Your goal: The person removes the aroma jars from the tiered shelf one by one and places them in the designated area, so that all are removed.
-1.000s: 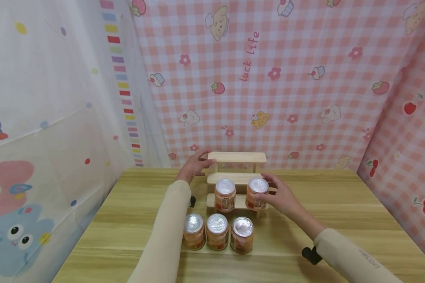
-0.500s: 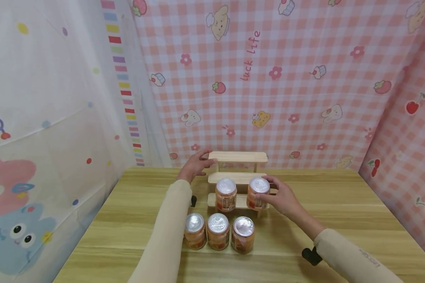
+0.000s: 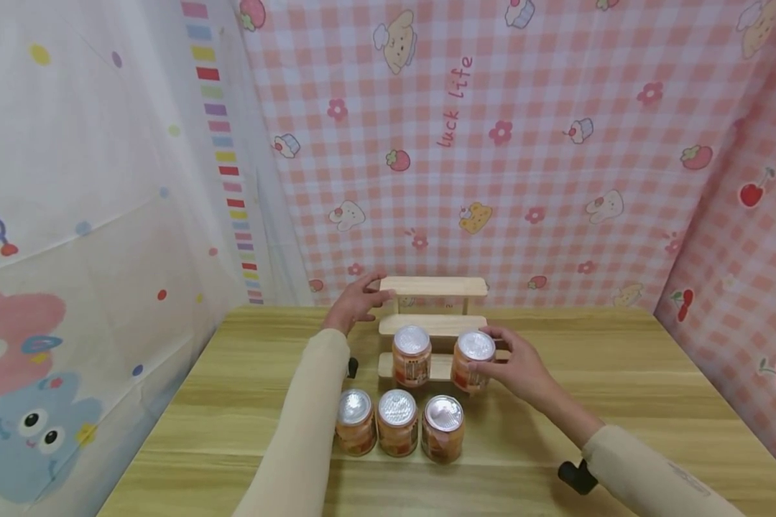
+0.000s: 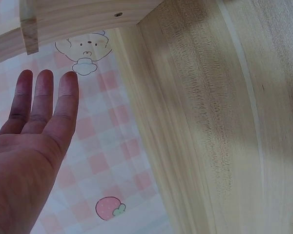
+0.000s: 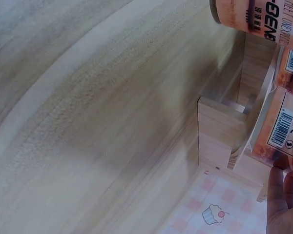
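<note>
A small three-tier wooden shelf (image 3: 433, 287) stands at the back of the table. My left hand (image 3: 356, 305) is at the left end of its top board, thumb in front and index finger behind, pinching it; the other fingers (image 4: 44, 97) are extended. My right hand (image 3: 520, 366) grips a silver-lidded orange jar (image 3: 472, 362) by its right side, at the right end of the lowest board. Whether that jar's base touches the board, I cannot tell. Another such jar (image 3: 412, 359) stands upright left of it on the same board.
Three more jars stand upright in a row on the table before the shelf: left (image 3: 356, 427), middle (image 3: 397, 427) and right (image 3: 442, 434). Behind the wooden table (image 3: 588, 345) hangs a pink checked cloth (image 3: 530, 172). A white patterned cloth (image 3: 123, 237) hangs on the left.
My right hand and the jar it grips have shifted slightly right and toward me. My left hand, the shelf and the other jars have stayed in place.
</note>
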Tool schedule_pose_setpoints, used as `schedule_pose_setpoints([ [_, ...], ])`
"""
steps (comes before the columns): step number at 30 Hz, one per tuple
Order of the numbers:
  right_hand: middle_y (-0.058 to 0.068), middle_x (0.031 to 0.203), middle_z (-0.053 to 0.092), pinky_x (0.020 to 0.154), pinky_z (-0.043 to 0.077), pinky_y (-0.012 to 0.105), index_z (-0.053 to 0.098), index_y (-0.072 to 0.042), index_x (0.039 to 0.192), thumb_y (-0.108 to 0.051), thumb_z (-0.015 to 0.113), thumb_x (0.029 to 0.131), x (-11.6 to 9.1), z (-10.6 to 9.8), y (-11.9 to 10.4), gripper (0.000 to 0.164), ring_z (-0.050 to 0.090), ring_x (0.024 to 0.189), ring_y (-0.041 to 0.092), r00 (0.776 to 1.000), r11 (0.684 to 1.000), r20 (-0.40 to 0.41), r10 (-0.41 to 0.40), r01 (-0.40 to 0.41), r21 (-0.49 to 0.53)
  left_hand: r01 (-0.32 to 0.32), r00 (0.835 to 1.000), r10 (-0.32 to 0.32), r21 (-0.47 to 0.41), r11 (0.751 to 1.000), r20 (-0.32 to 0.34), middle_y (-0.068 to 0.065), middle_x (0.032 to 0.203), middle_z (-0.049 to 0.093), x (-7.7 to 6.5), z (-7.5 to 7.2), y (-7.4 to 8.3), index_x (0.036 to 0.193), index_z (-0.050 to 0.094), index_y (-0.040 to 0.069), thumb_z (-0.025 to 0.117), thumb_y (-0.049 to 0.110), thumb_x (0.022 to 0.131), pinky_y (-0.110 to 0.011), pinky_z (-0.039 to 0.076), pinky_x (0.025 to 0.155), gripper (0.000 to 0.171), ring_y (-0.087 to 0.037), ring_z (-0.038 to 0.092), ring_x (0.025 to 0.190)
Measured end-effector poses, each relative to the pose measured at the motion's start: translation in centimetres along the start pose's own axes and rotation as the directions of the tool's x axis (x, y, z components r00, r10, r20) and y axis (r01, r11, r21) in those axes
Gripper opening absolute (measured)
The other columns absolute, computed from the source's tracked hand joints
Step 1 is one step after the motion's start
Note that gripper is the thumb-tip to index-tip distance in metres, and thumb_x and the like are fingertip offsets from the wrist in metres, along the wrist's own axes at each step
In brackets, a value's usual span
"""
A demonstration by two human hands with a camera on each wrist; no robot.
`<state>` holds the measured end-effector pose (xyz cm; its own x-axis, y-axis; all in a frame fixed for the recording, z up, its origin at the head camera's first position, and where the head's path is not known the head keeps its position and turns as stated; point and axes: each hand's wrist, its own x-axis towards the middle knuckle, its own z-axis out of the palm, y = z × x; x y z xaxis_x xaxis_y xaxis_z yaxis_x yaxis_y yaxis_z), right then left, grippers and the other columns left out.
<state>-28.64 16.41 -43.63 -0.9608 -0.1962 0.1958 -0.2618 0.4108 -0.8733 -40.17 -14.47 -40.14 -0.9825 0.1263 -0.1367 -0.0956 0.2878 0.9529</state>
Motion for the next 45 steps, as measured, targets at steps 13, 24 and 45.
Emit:
schedule_pose_setpoints([
  [13,0.015,0.117,0.060,0.080,0.055,0.034,0.058,-0.004,0.126,-0.017,0.087,0.077,-1.9,-1.0,-0.6,0.058,0.060,0.105,0.031,1.000,0.999,0.015,-0.014,0.013,0.046,-0.023,1.000,0.022,0.001,1.000,0.018,-0.018,0.143,0.049,-0.2,0.0,-0.1,0.152,0.041,0.021,0.067,0.030,0.096,-0.058,0.043,0.101,0.063,-0.036,0.051,0.126],
  [24,0.017,0.119,0.058,0.078,0.056,0.032,0.054,-0.003,0.131,-0.019,0.085,0.080,-3.8,-1.5,0.1,0.062,0.062,0.103,0.032,0.997,0.998,0.067,0.022,-0.026,0.058,0.000,1.000,0.000,-0.001,1.000,0.005,-0.018,0.142,0.049,-0.2,0.0,0.1,0.151,0.043,0.022,0.069,0.031,0.095,-0.057,0.044,0.101,0.062,-0.034,0.052,0.125],
  [45,0.015,0.118,0.059,0.081,0.056,0.028,0.056,0.002,0.124,-0.016,0.089,0.073,-7.1,0.0,2.4,0.063,0.059,0.105,0.030,0.991,0.995,0.126,0.037,-0.048,0.084,0.012,1.000,-0.012,-0.007,1.000,0.004,-0.016,0.142,0.050,-0.2,0.0,0.1,0.151,0.043,0.024,0.069,0.032,0.095,-0.055,0.045,0.101,0.063,-0.033,0.052,0.124],
])
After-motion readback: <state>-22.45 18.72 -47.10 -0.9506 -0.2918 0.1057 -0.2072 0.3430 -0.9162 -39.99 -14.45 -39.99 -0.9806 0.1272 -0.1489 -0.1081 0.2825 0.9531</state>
